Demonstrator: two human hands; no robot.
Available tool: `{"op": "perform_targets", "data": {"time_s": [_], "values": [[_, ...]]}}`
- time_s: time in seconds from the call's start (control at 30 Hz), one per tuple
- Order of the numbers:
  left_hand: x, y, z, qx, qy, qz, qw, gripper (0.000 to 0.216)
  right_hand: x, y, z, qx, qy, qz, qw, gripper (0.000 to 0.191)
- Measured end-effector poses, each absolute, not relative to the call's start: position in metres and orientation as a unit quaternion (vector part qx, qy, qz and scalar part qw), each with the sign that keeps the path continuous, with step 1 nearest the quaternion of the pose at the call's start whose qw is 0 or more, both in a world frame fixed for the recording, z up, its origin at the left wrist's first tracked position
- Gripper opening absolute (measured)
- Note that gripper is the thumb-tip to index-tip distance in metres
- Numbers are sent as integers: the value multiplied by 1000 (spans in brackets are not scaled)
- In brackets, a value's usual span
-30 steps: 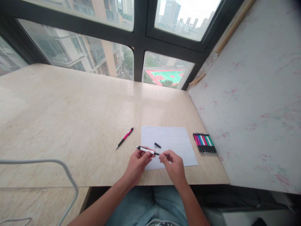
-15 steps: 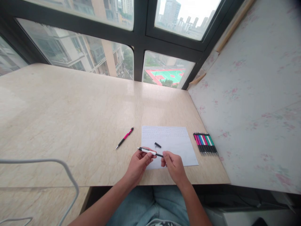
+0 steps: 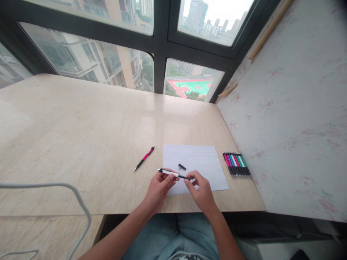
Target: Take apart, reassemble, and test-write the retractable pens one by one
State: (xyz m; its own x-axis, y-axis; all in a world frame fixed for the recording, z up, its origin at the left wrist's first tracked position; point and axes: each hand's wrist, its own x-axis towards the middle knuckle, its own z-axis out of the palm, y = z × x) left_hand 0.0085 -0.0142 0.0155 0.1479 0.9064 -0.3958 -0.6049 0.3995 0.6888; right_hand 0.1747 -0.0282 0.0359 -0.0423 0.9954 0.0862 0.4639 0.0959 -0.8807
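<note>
A white and black pen (image 3: 170, 173) lies across both hands above the sheet of paper (image 3: 202, 171). Around its white barrel, the fingers of my left hand (image 3: 159, 187) are closed. My right hand (image 3: 200, 189) has its thumb and fingertips at the pen's dark right end, apparently pinching it. A small black cap-like piece (image 3: 181, 167) rests on the paper just beyond the pen. To the left of the paper, a pink and black pen (image 3: 144, 159) lies slanted on the tabletop.
Several coloured pens (image 3: 236, 165) lie side by side in a row at the right, close to the wall (image 3: 292, 137). A grey cable (image 3: 73, 189) loops over the pale tabletop (image 3: 89, 137) at the left. The window (image 3: 159, 47) borders the far edge.
My right thumb and fingers have shifted slightly and changed their hold at the pen's dark end, showing more of it. The left hand stays nearly still around the barrel.
</note>
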Motion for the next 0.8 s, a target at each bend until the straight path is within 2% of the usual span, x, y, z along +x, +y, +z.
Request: {"op": "perform_targets", "data": {"time_s": [0.1, 0.27, 0.43, 0.6, 0.8], "values": [[9, -14, 15, 192, 406, 509, 734, 28, 175, -28, 35, -567, -645, 360, 365, 33], [9, -14, 14, 191, 405, 510, 734, 28, 175, -29, 34, -574, -628, 341, 401, 17], [9, -15, 14, 195, 407, 504, 736, 29, 174, -29, 37, -566, -652, 337, 375, 34], [9, -14, 14, 185, 417, 513, 727, 28, 174, -28, 33, -577, -639, 325, 391, 18], [10, -14, 12, 192, 413, 513, 727, 27, 172, -28, 26, -585, -647, 303, 384, 24]]}}
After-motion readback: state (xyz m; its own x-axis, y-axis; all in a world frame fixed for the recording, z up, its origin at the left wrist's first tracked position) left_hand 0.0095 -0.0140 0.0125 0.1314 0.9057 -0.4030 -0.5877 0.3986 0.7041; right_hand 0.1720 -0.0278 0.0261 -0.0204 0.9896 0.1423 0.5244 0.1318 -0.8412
